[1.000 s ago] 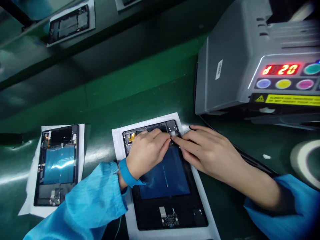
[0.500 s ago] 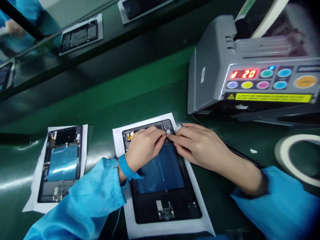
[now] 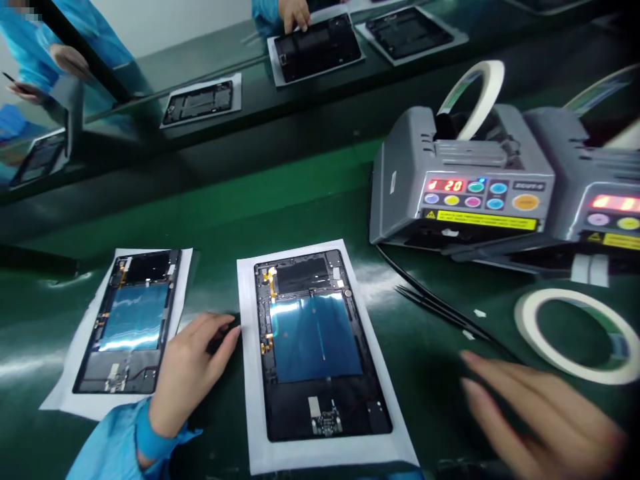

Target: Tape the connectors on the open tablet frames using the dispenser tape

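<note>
A tablet housing [image 3: 327, 407] with a blue-filmed battery [image 3: 315, 340] lies face up on a white sheet [image 3: 373, 453] in front of me. My left hand [image 3: 193, 370] hovers between this sheet and a second similar tablet housing [image 3: 145, 373] on the left. Its fingers are loosely curled, thumb and index a little apart, with nothing visible in them. At the lower right, my right hand [image 3: 535, 413] is smeared by motion, but its thumb and fingers stand apart with nothing seen between them. Black tweezers [image 3: 440, 308] lie beyond that hand.
Two grey tape dispensers [image 3: 405, 193] stand at the back right. A white tape roll [image 3: 530, 333] lies before them, near small white scraps [image 3: 480, 313]. Along the far rail [image 3: 300, 120] rest more housings on sheets; a co-worker's hand [image 3: 295, 13] touches one.
Both hands have left the top edge of the middle housing: the left moved left, the right moved right and down. The view has shifted, and a co-worker's hand now shows at the top.
</note>
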{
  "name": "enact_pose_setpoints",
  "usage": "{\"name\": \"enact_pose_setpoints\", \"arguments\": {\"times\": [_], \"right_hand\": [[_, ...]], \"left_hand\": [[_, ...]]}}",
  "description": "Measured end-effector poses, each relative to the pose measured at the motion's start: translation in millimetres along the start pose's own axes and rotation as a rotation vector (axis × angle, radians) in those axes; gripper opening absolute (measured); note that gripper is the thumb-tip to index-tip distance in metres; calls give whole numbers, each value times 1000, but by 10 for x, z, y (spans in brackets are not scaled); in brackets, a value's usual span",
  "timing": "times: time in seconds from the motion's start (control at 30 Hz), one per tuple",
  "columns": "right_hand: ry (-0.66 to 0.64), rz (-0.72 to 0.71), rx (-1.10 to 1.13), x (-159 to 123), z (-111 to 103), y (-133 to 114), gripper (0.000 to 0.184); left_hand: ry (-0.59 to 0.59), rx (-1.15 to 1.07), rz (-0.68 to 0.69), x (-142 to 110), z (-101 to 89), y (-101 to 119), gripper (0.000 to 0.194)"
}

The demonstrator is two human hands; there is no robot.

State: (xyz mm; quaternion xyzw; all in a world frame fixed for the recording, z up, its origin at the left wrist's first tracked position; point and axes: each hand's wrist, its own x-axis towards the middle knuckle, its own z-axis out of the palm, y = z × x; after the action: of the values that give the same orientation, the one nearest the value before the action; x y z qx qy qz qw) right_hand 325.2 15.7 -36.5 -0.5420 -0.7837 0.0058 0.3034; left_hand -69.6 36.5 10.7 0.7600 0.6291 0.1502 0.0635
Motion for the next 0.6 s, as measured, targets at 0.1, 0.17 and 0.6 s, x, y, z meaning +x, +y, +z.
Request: {"name": "enact_pose_setpoints", "arguments": {"times": [0.1,0.17,0.6], "right_hand": [[-7,-127,-22,180,27,-161,52],[118,-119,-131,361,-20,-103,42],[353,-132,-650,672,-137,850,16]], "left_hand": [[-51,-20,42,56,138,17,25],[-42,-14,88,89,208,26,26],[44,7,165,134,357,-21,19]]}}
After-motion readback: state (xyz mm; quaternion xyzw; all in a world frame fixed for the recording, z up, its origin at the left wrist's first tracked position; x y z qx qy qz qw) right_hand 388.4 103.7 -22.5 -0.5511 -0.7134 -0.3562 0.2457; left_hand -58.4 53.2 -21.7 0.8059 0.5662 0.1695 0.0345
